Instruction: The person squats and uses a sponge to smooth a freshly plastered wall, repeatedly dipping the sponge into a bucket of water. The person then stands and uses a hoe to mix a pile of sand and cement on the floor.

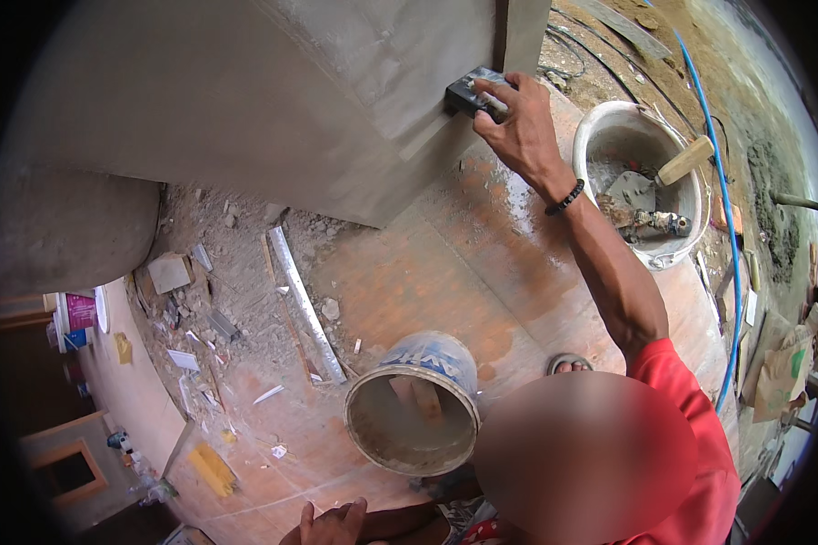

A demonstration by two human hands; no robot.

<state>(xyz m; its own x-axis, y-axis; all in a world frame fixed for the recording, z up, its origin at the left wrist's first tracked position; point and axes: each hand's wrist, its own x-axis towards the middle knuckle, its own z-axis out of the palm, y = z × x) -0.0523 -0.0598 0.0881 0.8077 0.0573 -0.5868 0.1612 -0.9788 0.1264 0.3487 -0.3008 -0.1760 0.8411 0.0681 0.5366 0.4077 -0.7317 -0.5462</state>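
Observation:
My right hand (527,132), with a dark bead bracelet at the wrist, grips a dark rectangular block (466,89) against the lower edge of a grey plastered surface (273,91). My left hand (332,520) is low at the bottom edge, partly cut off, fingers apart, with nothing visible in it. A bucket of cloudy water (413,427) stands between my hands. Right of my right arm, a white bucket (600,123) holds a wooden-handled tool (682,162) and other mortar-smeared items. A blurred oval hides part of the lower right.
Rubble (171,272) and a long metal strip (304,300) lie on the dusty floor (400,272) at left. A blue hose (713,163) and dark cables (600,64) run along the right, near a paper sack (782,368). A rounded grey form (73,227) is at the far left.

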